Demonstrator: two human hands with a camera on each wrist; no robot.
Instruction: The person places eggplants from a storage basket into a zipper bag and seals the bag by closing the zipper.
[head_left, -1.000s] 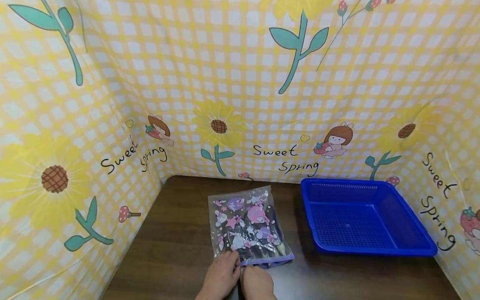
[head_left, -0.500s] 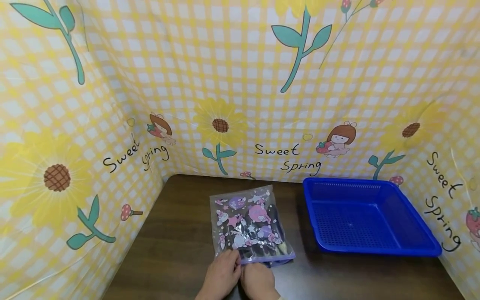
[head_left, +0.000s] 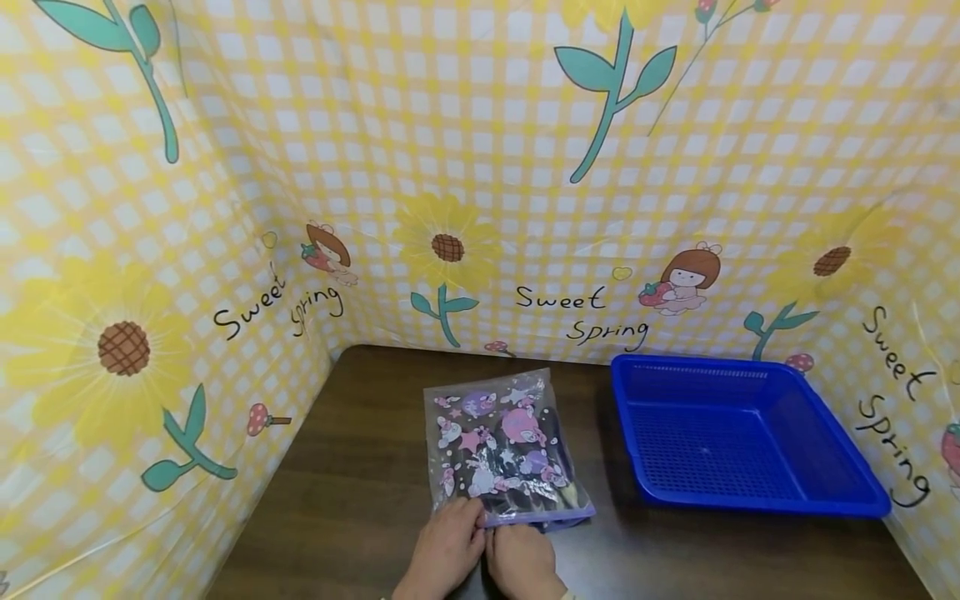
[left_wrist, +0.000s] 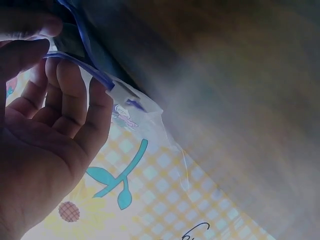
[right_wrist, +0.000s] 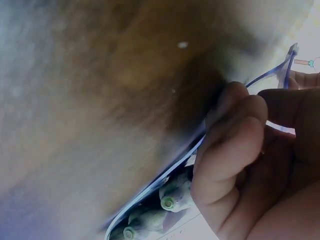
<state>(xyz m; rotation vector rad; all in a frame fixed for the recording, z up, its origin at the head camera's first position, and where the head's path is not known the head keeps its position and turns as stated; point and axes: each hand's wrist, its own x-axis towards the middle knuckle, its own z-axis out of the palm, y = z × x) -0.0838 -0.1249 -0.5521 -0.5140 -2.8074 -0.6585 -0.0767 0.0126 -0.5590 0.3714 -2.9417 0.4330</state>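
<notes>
Plastic zip bag (head_left: 502, 454), soft and slippery, near the table's front edge; both hands, left (head_left: 444, 552) and right (head_left: 522, 560), pinch its purple seal strip (head_left: 536, 518), the surest hold.

Dark wooden table (head_left: 352, 500) with zip bag (head_left: 498, 454), blue basket (head_left: 750, 500)

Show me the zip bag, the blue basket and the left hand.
zip bag (head_left: 498, 442), head view, printed front.
blue basket (head_left: 750, 502), head view, near rim.
left hand (head_left: 445, 557), head view, back of the hand.
</notes>
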